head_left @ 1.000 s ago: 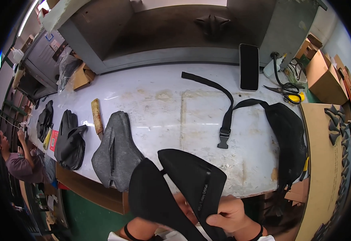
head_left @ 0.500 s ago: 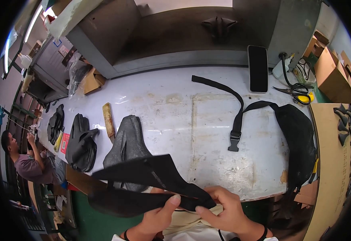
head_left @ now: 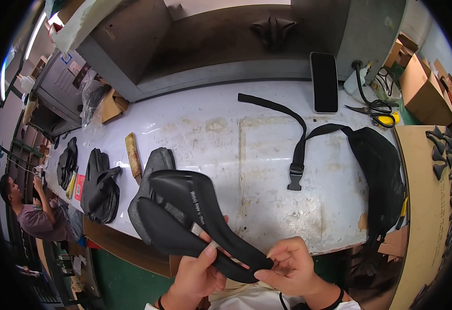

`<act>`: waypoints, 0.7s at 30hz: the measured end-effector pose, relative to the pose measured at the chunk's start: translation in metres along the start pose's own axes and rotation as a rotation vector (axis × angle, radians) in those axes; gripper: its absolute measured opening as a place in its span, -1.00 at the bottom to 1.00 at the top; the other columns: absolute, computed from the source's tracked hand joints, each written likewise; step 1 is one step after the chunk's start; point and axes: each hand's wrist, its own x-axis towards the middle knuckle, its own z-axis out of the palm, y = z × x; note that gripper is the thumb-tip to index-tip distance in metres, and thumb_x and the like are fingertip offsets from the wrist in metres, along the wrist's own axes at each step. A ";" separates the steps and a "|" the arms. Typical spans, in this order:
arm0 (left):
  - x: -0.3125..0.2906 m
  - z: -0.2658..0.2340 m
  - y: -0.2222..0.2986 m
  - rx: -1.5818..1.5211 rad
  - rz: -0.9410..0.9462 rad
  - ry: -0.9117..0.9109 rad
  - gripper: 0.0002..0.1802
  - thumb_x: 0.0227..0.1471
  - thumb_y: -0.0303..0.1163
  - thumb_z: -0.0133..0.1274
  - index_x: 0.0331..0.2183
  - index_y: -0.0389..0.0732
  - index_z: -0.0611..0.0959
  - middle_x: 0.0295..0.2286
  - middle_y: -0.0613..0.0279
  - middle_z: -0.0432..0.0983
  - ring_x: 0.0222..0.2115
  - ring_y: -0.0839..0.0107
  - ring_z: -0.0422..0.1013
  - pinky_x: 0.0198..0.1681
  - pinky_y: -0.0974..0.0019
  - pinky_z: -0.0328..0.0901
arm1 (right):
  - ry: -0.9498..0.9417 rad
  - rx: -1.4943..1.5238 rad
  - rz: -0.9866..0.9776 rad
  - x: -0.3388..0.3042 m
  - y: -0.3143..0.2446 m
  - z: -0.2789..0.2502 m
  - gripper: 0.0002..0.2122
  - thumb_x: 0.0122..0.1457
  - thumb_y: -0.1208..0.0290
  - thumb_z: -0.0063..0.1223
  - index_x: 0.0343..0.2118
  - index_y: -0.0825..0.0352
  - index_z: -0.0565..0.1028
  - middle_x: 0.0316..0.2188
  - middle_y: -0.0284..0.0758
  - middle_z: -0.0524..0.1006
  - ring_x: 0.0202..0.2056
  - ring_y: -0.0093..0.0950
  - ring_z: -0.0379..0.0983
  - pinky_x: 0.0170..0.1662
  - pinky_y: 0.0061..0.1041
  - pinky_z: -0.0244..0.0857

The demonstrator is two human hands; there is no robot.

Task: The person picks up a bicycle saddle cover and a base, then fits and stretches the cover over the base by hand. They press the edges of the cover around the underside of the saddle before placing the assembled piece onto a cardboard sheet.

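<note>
Both my hands hold a black fabric bag piece [head_left: 195, 217] just in front of the table's near edge. My left hand [head_left: 197, 276] grips it from below, thumb on top near a small white tag. My right hand [head_left: 290, 263] pinches its narrow right end. The piece stretches up and left, over a grey-black fabric piece [head_left: 148, 181] lying on the white table [head_left: 226, 139].
A finished black bag [head_left: 381, 170] with a buckled strap [head_left: 295, 155] lies at the right. A phone [head_left: 324, 81] and scissors [head_left: 373, 109] sit at the back right. A wooden stick [head_left: 133, 155] and more black fabric pieces [head_left: 99, 183] lie left. A person [head_left: 27, 212] stands far left.
The black piece has been turned and drawn out lengthwise between my hands, now pointing up-left over the table edge. My view has shifted a little.
</note>
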 end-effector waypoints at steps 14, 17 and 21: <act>0.016 -0.025 -0.030 0.145 0.044 -0.180 -0.49 0.10 -0.50 -0.03 0.10 -0.32 0.30 -0.02 -0.04 0.38 -0.04 0.15 0.36 0.06 0.07 0.21 | 0.322 0.464 0.071 0.014 -0.021 -0.003 -0.62 0.06 0.70 0.06 -0.09 0.34 0.20 -0.45 -0.29 0.53 -0.40 -0.56 0.47 -0.28 -0.57 0.34; 0.021 -0.028 -0.018 0.048 -0.161 -0.344 -0.65 0.17 -0.23 -0.08 -0.15 -0.32 0.43 -0.26 0.10 0.45 -0.26 0.32 0.39 -0.11 0.23 0.26 | 0.245 0.357 0.239 0.017 -0.019 0.001 -0.64 0.08 0.71 0.06 -0.11 0.33 0.22 -0.42 -0.30 0.52 -0.41 -0.59 0.46 -0.31 -0.64 0.33; 0.016 -0.004 -0.021 0.691 0.002 -0.162 -0.72 0.19 -0.23 -0.07 -0.35 -0.29 0.47 -0.51 0.34 0.36 -0.46 0.60 0.28 -0.32 0.46 0.23 | 0.180 0.169 0.276 0.021 -0.017 0.007 -0.66 0.10 0.67 0.08 -0.13 0.34 0.20 -0.43 -0.26 0.53 -0.44 -0.59 0.47 -0.38 -0.67 0.34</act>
